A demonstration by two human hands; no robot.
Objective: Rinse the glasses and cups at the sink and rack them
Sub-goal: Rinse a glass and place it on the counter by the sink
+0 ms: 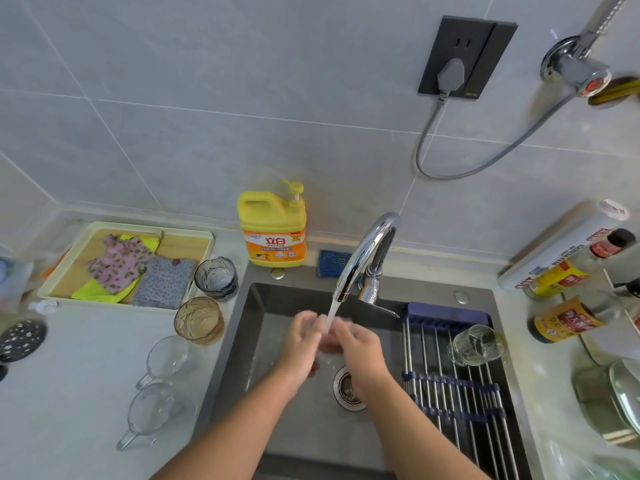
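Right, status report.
Left hand, right hand meet under stream from chrome tap; grip unclear. Clear ribbed glass racked on its side. Smoky glass, amber glass, two clear handled cups wait on counter. Nothing blocking.

A rack (450, 393) is sitting across the right part of the sink (249, 341), with a glass (476, 344) lying on its far end. A faucet (367, 251) and a detergent bottle (273, 233) are standing at the sink's far rim. Left of the sink, two tumblers (215, 278) are standing just beside a tray (207, 237), and two cups (166, 358) are sitting nearer.
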